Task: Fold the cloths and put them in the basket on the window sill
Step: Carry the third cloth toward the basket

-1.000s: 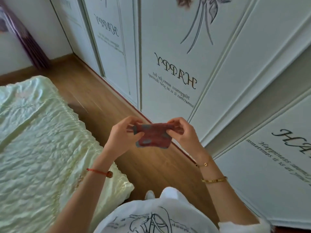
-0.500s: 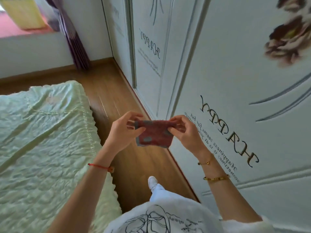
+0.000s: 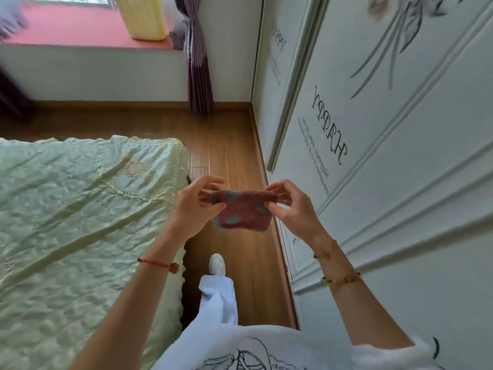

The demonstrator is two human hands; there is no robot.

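One basket now closer on sill, one red cloth pinched by left hand and right hand fingers

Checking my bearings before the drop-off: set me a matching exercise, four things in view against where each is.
Things: 1 red cloth; 2 yellow basket; 3 purple curtain; 4 green bedspread.
Places: A on the window sill; B spread at the view's left; C pinched between left hand and right hand; D hanging beside the wardrobe.
Pairs: 1-C; 2-A; 3-D; 4-B.
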